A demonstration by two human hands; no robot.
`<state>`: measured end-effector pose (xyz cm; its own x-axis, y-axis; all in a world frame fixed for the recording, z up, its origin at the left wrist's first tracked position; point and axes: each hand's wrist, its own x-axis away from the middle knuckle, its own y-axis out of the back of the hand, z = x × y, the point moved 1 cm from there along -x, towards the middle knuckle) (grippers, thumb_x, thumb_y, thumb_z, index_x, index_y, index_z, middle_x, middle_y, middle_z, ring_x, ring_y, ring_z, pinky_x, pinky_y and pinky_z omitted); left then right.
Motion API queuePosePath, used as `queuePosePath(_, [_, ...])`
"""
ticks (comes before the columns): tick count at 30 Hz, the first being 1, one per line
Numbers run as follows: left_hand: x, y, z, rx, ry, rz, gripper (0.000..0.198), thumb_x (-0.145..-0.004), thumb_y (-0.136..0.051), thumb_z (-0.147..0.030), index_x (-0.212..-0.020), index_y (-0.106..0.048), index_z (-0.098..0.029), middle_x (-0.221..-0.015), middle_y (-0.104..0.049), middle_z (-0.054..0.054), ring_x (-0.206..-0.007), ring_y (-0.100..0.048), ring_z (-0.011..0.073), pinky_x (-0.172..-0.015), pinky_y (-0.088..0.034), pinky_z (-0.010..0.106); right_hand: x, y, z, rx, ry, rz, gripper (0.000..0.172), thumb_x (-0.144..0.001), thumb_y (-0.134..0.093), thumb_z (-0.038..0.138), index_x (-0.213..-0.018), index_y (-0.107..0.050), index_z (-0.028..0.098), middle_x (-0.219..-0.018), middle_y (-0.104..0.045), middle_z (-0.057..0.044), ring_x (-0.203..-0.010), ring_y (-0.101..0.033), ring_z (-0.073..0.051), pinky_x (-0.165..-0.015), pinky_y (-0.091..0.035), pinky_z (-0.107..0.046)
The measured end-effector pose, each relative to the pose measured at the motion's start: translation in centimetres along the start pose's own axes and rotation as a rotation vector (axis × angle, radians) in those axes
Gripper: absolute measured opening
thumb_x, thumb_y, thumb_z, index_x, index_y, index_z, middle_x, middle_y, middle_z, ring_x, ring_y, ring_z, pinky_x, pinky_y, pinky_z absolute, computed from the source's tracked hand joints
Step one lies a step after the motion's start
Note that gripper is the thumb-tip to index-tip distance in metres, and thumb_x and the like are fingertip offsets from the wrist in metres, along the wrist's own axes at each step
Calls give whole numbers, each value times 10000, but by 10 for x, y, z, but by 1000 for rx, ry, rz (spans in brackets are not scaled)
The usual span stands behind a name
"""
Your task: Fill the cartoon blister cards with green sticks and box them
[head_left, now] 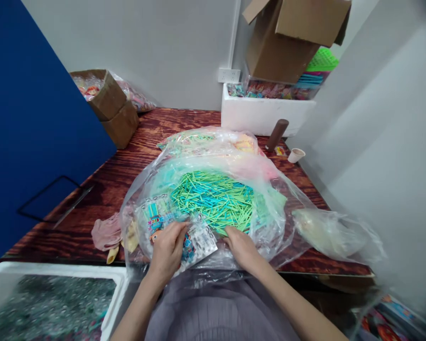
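Note:
A big clear plastic bag (277, 189) lies open on the wooden table (113, 180), holding a heap of thin green and blue sticks (213, 199). My left hand (167, 251) is closed on printed plastic packets (199, 241) at the bag's near edge. My right hand (242, 246) rests at the near edge of the stick heap, fingers curled down into the sticks; what they hold, if anything, is hidden. More colourful packets (156, 213) lie under the plastic to the left.
A white foam box (262, 113) with packets and a cardboard box (287, 38) stand at the back right. Cardboard boxes (110, 104) sit back left. A brown cylinder (277, 135), a paper cup (296, 155), a pink cloth (106, 232) and a near-left foam bin (57, 272) surround the bag.

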<state>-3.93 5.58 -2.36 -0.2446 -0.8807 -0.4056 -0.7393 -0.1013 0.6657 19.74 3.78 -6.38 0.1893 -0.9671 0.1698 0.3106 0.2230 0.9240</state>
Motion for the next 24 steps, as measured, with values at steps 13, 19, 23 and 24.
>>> queuePosePath(13, [0, -4, -9, 111, 54, 20, 210, -955, -471, -280, -980, -665, -205, -867, -687, 51, -821, -652, 191, -736, -475, 287, -9, 13, 22, 205, 44, 100, 254, -832, -463, 35, -1035, -584, 128, -1036, -644, -138, -939, -597, -250, -763, -410, -311])
queuePosePath(19, [2, -1, -7, 125, 98, 26, 237, -959, -454, -300, -969, -672, -207, -820, -681, 48, -787, -650, 195, -705, -474, 291, -7, 12, 17, 156, 55, 53, 302, -755, -472, 23, -1003, -578, 160, -1035, -656, -136, -989, -571, -252, -818, -386, -319])
queuePosePath(23, [3, 1, -7, 145, 114, 26, 229, -951, -469, -294, -967, -679, -204, -833, -691, 43, -800, -655, 192, -719, -470, 287, -12, 9, 3, -94, 16, 76, 207, -799, -472, 60, -944, -559, 180, -918, -667, -93, -898, -594, -221, -768, -378, -290])
queuePosePath(24, [3, 2, -6, 148, 121, 29, 227, -950, -473, -292, -969, -681, -204, -831, -690, 39, -798, -654, 189, -719, -467, 284, -13, 9, -3, -190, 3, 85, 153, -809, -482, 79, -889, -551, 190, -888, -661, -75, -880, -595, -212, -757, -378, -280])
